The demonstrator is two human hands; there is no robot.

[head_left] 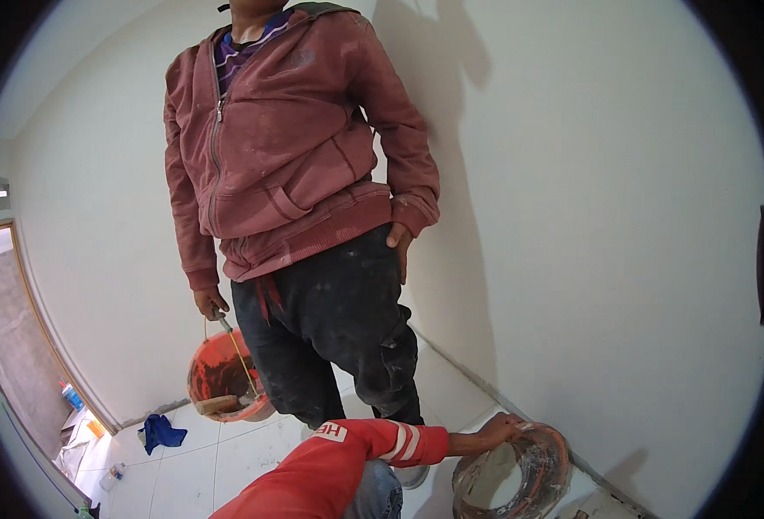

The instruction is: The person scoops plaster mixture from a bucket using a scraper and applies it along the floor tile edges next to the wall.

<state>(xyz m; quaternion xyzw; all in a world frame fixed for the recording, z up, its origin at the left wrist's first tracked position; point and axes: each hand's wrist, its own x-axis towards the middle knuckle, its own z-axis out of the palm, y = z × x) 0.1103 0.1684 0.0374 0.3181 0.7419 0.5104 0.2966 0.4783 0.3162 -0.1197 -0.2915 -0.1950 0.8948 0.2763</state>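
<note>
Pale, plain walls (607,216) meet a floor of large white tiles (187,484) in a bare room, with a wood-framed doorway (31,337) at the far left. At the lower right, close to the foot of the wall, is a round, grimy, grey-brown bucket (558,463) with orange streaks, seen from above; its inside is pale grey, though whether that is a filling or the bottom is unclear. An arm in a red sleeve (304,476) with white bands enters from the lower edge and bends rightward, ending in the wearer's bare left hand (496,431). Its grip is clamped on the far rim of this bucket, fingers curled over the edge. The wearer's right hand is out of view, so its grip cannot be told. A knee in faded blue denim (375,495) shows beneath the sleeve.

Facing the wearer stands a co-worker (287,147) in a dusty maroon zip jacket and dark trousers. Their right hand (210,303) carries an orange-red bucket (198,368), smeared inside, hanging tilted with a brown block (217,404) in it; their left hand (401,249) rests against the thigh. Near the doorway, a crumpled blue cloth (164,432) and a small clear container (114,474) lie on the tiles.
</note>
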